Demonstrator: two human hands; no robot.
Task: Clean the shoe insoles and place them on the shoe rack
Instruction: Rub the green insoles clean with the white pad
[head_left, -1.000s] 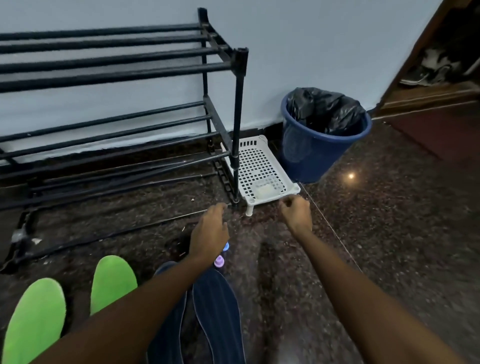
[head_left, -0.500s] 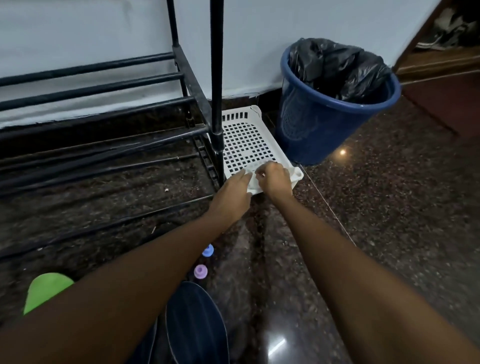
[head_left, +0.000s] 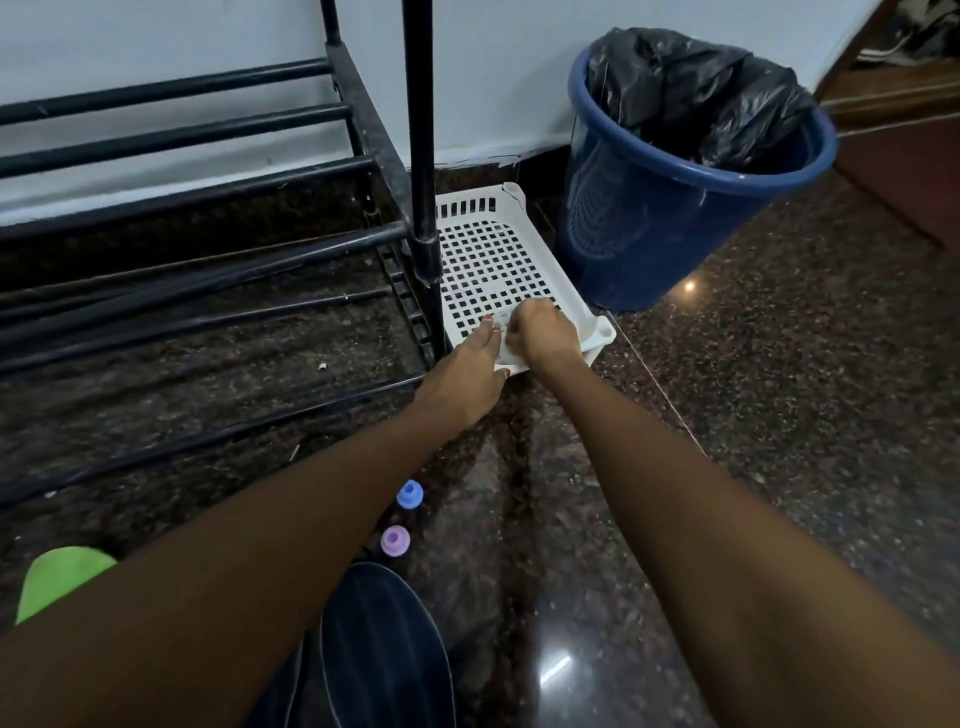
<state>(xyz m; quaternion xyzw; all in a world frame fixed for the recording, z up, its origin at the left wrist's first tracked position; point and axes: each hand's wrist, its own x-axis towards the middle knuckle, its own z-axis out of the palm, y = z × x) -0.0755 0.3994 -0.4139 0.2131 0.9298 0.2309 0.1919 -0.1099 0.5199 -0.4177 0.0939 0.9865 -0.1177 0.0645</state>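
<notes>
Both of my hands reach into the near end of a white perforated tray (head_left: 493, 249) on the floor. My right hand (head_left: 543, 332) has curled fingers that pinch a small white flat piece (head_left: 501, 345), possibly a wipe. My left hand (head_left: 467, 369) lies beside it with fingers stretched out, touching the same piece. A green insole (head_left: 62, 577) shows at the lower left, partly hidden by my left arm. A dark blue striped insole (head_left: 384, 649) lies between my arms. The black shoe rack (head_left: 208, 249) stands to the left.
A blue bin (head_left: 675, 218) with a black liner stands right of the tray, against the wall. Two small bottle tops, one blue (head_left: 409, 493) and one purple (head_left: 395, 540), stand near the dark insole. The floor is dark speckled stone.
My view and both hands moved forward to the tray. The hands came together over the white piece; the right hand now pinches it and the left touches it.
</notes>
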